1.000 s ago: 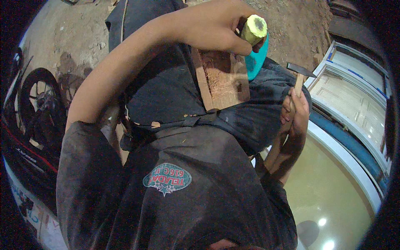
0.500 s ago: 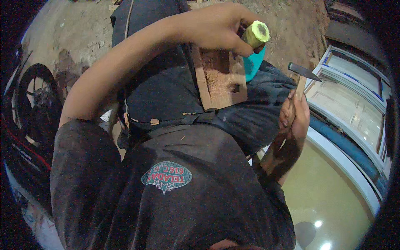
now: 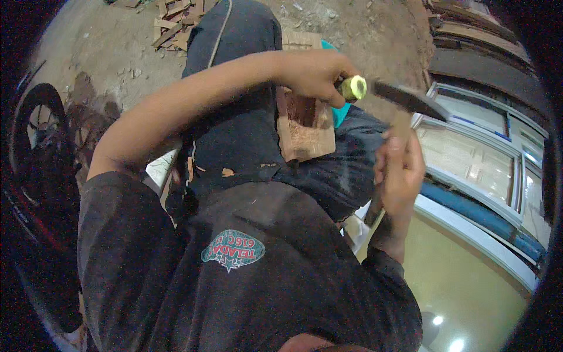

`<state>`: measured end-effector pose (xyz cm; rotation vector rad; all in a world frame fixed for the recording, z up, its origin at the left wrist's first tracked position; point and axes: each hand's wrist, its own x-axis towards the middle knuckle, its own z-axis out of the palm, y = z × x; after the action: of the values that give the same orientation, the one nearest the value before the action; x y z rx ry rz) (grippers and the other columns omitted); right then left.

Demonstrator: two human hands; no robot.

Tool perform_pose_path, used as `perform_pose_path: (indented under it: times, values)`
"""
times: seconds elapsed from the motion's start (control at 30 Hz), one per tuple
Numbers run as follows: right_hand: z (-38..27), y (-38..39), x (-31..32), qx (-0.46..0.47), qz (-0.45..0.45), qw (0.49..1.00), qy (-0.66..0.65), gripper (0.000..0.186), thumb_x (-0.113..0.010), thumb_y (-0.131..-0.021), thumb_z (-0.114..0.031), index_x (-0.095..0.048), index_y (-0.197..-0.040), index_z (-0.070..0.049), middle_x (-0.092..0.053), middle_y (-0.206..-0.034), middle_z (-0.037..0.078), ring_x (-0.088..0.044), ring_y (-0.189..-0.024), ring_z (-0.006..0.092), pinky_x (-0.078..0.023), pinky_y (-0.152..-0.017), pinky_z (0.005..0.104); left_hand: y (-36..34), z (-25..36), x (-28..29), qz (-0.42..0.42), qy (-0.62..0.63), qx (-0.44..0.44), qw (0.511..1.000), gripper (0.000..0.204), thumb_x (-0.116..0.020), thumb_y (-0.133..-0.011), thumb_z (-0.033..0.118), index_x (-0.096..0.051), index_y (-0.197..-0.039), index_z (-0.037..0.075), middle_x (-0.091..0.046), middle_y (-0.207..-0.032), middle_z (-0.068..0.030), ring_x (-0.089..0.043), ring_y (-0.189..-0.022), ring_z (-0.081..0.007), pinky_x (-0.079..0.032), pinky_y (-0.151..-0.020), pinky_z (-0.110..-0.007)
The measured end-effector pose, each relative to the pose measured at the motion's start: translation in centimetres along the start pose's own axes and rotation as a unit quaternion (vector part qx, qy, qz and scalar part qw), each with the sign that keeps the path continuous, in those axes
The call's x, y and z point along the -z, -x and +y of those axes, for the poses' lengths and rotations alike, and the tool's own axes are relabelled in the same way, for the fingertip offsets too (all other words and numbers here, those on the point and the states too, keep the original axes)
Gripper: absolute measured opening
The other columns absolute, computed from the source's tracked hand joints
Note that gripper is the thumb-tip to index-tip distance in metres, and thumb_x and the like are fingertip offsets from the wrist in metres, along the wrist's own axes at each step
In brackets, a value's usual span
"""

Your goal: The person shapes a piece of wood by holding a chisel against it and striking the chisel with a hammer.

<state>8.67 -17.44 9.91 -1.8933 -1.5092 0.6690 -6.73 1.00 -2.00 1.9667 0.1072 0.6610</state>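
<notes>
My left hand grips a chisel with a yellow-green handle, its butt end facing up, over a carved wooden block that rests on my dark-trousered lap. My right hand holds a hammer by its wooden handle; the dark metal head is blurred and sits right beside the chisel's butt. A turquoise thing shows behind the block. The chisel's blade is hidden by my hand.
A motorbike wheel stands at the left. Wood scraps lie on the dirt ground at the top. White-framed door panels and a blue strip lie at the right above a glossy yellowish floor.
My right hand has swung the hammer up and left, bringing its head to the chisel's butt. The view has shifted, so the left hand and block appear lower and smaller.
</notes>
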Motion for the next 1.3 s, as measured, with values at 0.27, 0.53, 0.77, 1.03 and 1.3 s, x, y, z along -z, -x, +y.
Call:
perform_pose_path:
  times: [0.27, 0.53, 0.77, 1.03, 1.3]
  values:
    - [-2.7, 1.7, 0.1, 0.128, 0.12, 0.968, -0.18, 0.024, -0.052, -0.101, -0.028, -0.054, -0.103, -0.005, -0.05, -0.07, 0.0, -0.044, -0.054, 0.0058, -0.033, -0.042, 0.0193, -0.1, 0.0, 0.5, -0.007, 0.026, -0.016, 1.0, 0.022, -0.071, -0.075, 0.012, -0.064, -0.094, 0.002, -0.067, -0.078, -0.0091, -0.061, -0.072, -0.0187, -0.049, -0.068, -0.035]
    - [-2.2, 1.7, 1.3, -0.006, 0.129, 0.99, -0.05, 0.022, -0.053, -0.101, -0.026, -0.055, -0.1, -0.004, -0.055, -0.074, 0.003, -0.048, -0.056, 0.0101, -0.041, -0.048, 0.0251, 0.0, 1.4, 0.9, -0.025, 0.004, 0.013, 1.0, 0.026, -0.074, -0.075, 0.014, -0.063, -0.095, 0.003, -0.068, -0.084, -0.0083, -0.063, -0.078, -0.0174, -0.05, -0.072, -0.035]
    - [0.9, 0.8, 0.3, 0.061, 0.106, 0.987, 0.109, 0.022, -0.05, -0.102, -0.028, -0.052, -0.096, -0.007, -0.045, -0.068, -0.002, -0.04, -0.054, 0.0043, -0.031, -0.047, 0.02, -0.8, 0.5, 0.2, -0.009, 0.004, -0.016, 1.0, 0.026, -0.073, -0.074, 0.016, -0.062, -0.093, 0.002, -0.067, -0.082, -0.0101, -0.063, -0.076, -0.0201, -0.05, -0.07, -0.036]
    - [-0.8, 1.8, 1.9, 0.113, 0.138, 0.984, -0.028, 0.026, -0.054, -0.1, -0.029, -0.053, -0.1, -0.003, -0.053, -0.075, 0.007, -0.053, -0.062, 0.0156, -0.045, -0.056, 0.0284, -1.6, 0.5, 0.0, -0.038, -0.016, 0.014, 0.999, 0.026, -0.074, -0.073, 0.017, -0.062, -0.091, 0.002, -0.066, -0.08, -0.0123, -0.064, -0.076, -0.022, -0.049, -0.068, -0.039]
    - [-1.8, 1.3, 3.5, -0.018, 0.153, 0.987, -0.047, 0.021, -0.054, -0.1, -0.027, -0.055, -0.102, -0.006, -0.05, -0.074, 0.001, -0.046, -0.06, 0.0055, -0.037, -0.05, 0.0193, -1.7, -0.6, -1.6, -0.027, -0.071, 0.001, 0.997, 0.027, -0.072, -0.075, 0.018, -0.06, -0.095, 0.002, -0.066, -0.079, -0.0144, -0.065, -0.074, -0.0305, -0.049, -0.066, -0.041]
